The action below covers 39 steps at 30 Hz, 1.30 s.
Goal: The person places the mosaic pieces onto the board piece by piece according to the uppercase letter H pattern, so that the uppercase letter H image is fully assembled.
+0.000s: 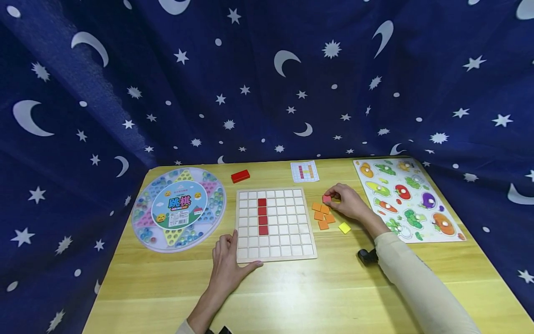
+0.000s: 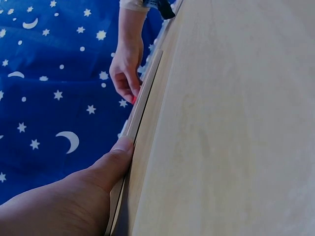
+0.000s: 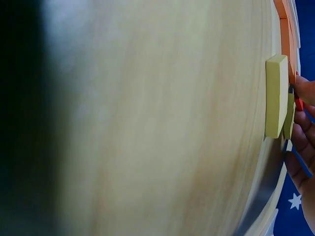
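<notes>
A light wooden grid board [image 1: 286, 232] lies mid-table, with several red tiles [image 1: 263, 220] in one column. My left hand [image 1: 226, 266] rests at its near left corner, index finger along the left edge and thumb stretched along the near edge. The left wrist view shows the thumb [image 2: 110, 164] touching the board's side. To the right of the board, my right hand [image 1: 347, 200] pinches a red square tile [image 1: 327, 198] between thumb and fingers. Several orange tiles [image 1: 319, 216] lie just below it, and a yellow tile [image 1: 344, 228] lies nearer me.
Behind the board are a printed pattern card [image 1: 297, 174] and a red block [image 1: 240, 176]. A round marble board game [image 1: 143, 208] stands at left. At right lies a vegetable puzzle board [image 1: 434, 237], partly behind my right forearm. A starry curtain [image 1: 258, 69] borders the table.
</notes>
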Available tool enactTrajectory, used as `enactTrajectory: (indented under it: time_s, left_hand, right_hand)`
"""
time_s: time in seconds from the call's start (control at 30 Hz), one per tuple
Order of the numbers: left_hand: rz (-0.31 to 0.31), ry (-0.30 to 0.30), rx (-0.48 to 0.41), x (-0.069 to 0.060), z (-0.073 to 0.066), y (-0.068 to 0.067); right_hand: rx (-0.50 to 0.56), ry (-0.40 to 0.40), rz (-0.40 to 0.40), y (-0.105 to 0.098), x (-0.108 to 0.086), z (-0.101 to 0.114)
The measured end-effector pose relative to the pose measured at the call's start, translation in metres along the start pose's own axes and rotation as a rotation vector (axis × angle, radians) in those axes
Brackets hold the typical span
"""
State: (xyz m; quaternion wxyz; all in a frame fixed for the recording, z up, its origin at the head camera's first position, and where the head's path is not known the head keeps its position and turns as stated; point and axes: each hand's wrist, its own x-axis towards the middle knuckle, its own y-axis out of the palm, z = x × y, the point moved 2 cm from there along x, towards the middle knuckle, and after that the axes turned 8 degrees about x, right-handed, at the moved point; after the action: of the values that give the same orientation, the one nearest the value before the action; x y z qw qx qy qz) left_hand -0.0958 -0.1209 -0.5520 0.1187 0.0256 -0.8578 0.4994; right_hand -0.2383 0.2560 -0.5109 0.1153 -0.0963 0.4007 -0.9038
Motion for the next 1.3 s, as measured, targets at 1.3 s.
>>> enactTrajectory:
  time_s: [1.3]
  left_hand:
    - [-0.019,0.021,0.010,0.000,-0.001,-0.002]
  right_hand:
    - [-0.020,-0.378,0.135,0.089,-0.002,0.118]
